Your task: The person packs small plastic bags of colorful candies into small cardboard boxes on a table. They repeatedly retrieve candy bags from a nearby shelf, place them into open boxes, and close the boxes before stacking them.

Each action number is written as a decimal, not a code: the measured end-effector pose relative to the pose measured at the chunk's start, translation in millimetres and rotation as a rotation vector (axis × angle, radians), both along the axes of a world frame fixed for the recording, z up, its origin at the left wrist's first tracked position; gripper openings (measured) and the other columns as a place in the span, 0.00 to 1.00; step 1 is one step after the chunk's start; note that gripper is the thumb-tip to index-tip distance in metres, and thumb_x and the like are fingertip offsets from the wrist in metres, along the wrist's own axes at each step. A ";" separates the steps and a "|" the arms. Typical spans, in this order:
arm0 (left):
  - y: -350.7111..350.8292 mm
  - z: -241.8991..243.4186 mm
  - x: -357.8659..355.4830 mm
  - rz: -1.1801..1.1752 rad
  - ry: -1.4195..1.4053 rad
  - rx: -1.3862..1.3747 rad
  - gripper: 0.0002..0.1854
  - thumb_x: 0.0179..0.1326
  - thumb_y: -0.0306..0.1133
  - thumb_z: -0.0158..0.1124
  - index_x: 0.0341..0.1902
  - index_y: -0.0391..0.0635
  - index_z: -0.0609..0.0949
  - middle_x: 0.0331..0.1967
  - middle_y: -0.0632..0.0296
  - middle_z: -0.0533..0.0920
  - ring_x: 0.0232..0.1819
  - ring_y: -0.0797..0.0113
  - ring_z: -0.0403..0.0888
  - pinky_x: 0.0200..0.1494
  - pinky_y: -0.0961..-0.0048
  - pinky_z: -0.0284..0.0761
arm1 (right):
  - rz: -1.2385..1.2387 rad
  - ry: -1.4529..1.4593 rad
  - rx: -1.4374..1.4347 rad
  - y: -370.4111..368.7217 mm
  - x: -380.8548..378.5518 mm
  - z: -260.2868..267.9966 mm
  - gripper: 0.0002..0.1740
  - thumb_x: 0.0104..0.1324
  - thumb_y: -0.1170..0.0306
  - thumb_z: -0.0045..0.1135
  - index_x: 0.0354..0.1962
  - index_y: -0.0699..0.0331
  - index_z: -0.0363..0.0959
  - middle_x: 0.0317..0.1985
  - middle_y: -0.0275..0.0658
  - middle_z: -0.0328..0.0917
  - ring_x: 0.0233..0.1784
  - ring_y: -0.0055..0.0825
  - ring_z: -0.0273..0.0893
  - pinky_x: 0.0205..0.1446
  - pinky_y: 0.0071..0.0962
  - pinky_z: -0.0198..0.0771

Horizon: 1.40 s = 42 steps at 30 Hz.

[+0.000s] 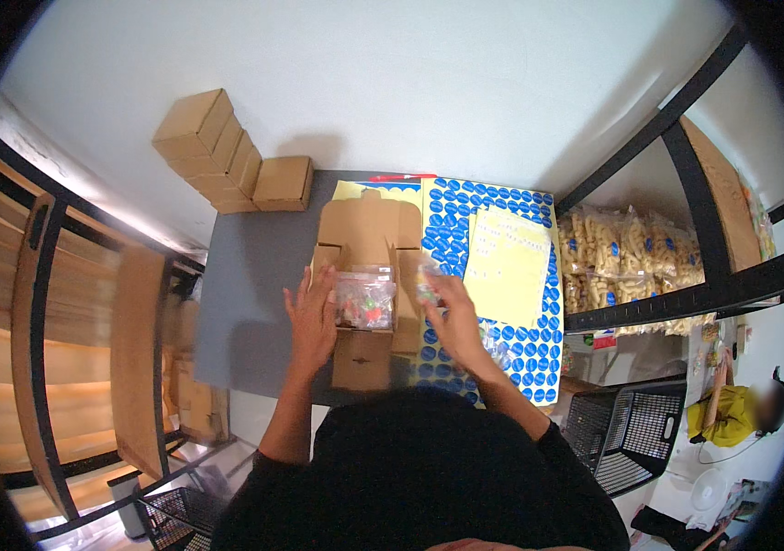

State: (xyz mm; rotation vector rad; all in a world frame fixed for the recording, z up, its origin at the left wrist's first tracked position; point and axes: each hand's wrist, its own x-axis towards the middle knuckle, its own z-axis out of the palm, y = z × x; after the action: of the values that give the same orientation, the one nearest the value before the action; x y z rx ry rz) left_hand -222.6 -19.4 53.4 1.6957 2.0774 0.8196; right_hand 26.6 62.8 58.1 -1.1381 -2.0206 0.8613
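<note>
An open cardboard box (370, 222) lies in front of me with its lid flap folded back. Clear plastic packets with small red and green pieces (366, 303) sit inside it. My left hand (312, 320) rests at the box's left side, fingertips at the edge by the packets; I cannot tell whether it grips anything. To the right of the box, my right hand (457, 320) holds a small clear packet with colourful contents (427, 286), somewhat blurred. Beneath that hand and forearm spreads a sheet of round blue stickers (552, 344).
Closed cardboard boxes (209, 148) are stacked at the back left. Yellow paper sheets (508, 265) lie on the stickers, and a red pen (402, 178) at the table's back edge. Bagged snacks (626, 255) fill a rack at right. Black crates (640, 430) and another person (729, 413) are at lower right.
</note>
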 end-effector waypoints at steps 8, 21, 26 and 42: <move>-5.2 -4.1 3.7 -0.011 0.027 -0.022 0.25 0.78 0.41 0.38 0.76 0.55 0.64 0.79 0.65 0.58 0.81 0.53 0.46 0.77 0.38 0.30 | 0.396 -0.227 0.022 -16.5 -76.6 -11.5 0.28 0.68 0.62 0.59 0.63 0.61 0.69 0.63 0.47 0.69 0.66 0.50 0.65 0.71 0.45 0.62; -11.2 -24.0 9.1 -0.127 0.288 -0.189 0.26 0.73 0.43 0.52 0.74 0.61 0.68 0.78 0.70 0.61 0.82 0.52 0.43 0.73 0.27 0.25 | 0.284 -0.330 0.232 -14.6 -20.2 -16.8 0.23 0.69 0.65 0.57 0.61 0.54 0.74 0.69 0.35 0.68 0.74 0.44 0.59 0.74 0.46 0.55; -6.6 -18.2 8.0 -0.058 0.046 -0.015 0.24 0.74 0.43 0.51 0.73 0.60 0.71 0.78 0.70 0.61 0.82 0.54 0.46 0.74 0.31 0.23 | -0.018 -0.203 -0.023 9.5 52.6 24.2 0.14 0.65 0.71 0.58 0.48 0.61 0.83 0.52 0.47 0.80 0.56 0.48 0.74 0.62 0.41 0.69; 1.5 17.7 92.4 -0.498 -0.214 0.137 0.20 0.64 0.27 0.62 0.60 0.40 0.79 0.65 0.50 0.75 0.68 0.49 0.69 0.70 0.50 0.61 | -0.264 -0.412 -0.151 -34.1 106.5 -32.3 0.17 0.52 0.79 0.70 0.39 0.66 0.73 0.49 0.49 0.73 0.54 0.49 0.69 0.58 0.38 0.66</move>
State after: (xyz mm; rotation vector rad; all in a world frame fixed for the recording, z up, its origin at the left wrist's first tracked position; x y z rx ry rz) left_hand -130.1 -17.9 71.1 1.9772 1.3972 0.9391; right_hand 133.1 28.7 25.7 -1.7402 -2.0796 0.6951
